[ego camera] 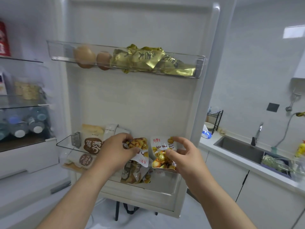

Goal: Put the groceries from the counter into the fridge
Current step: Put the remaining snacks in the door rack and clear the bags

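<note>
The fridge door [132, 100] stands open in front of me. My left hand [115, 150] pinches a small white-and-yellow snack packet [140, 147] over the lower door bin [165, 184]. My right hand [183, 156] grips a second packet of the same kind [162, 154] just to the right of the first, also above that bin. Under them in the bin lie a brown snack bag [133, 174] and, further left, bread bags with brown labels [92, 142].
The upper door bin [54, 52] holds two eggs [85, 57] and gold foil packets [153, 61]. Fridge shelves at left carry water bottles [24, 124] and a red carton [4, 40]. At right run a white counter [208, 142], a sink [239, 147] and a dish rack [214, 119].
</note>
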### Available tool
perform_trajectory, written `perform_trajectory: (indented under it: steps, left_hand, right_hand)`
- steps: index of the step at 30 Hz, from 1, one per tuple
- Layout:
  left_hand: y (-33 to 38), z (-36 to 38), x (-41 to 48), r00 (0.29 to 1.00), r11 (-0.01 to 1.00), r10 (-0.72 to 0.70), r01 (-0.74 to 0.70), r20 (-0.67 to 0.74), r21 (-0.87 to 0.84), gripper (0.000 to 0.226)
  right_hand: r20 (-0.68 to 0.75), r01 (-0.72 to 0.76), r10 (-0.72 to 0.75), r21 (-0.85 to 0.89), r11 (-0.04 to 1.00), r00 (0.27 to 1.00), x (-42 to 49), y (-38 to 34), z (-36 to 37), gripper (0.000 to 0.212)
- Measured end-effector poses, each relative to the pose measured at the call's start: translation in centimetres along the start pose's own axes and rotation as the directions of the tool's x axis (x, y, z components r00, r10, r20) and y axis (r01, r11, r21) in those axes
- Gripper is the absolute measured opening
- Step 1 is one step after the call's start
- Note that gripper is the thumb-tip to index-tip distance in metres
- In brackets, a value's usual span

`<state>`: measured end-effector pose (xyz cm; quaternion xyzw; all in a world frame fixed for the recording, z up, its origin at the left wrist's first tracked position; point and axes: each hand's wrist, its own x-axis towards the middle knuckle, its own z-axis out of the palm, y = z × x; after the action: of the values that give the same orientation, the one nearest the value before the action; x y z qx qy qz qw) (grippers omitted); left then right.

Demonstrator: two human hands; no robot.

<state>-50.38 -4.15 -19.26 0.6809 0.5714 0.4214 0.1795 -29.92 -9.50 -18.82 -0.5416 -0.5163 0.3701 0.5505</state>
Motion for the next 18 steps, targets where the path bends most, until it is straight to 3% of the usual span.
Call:
perform_trajectory:
  steps: [6, 15, 18]
  left_hand:
    - [0.5, 0.1, 0.4, 1.0, 0.993, -0.012, 0.013, -0.003, 0.121, 0.033]
    - [0.0, 0.4, 1.4, 0.983, 0.949, -0.078, 0.022, 0.166, 0.314, 0.012]
    - [0.0, 0.3, 1.9, 0.968, 0.933, -0.105, 0.017, 0.228, 0.358, 0.017]
  right_hand:
    - [0.012, -0.017, 0.018, -0.12, 0.993, 1.0, 0.6, -0.6, 0.8, 0.013]
    - [0.074, -0.044, 0.06, -0.212, 0.976, 0.995, 1.3, -1.2, 1.6, 0.017]
    - [0.105, -0.05, 0.081, -0.272, 0.961, 0.991, 1.7, -1.2, 1.6, 0.022]
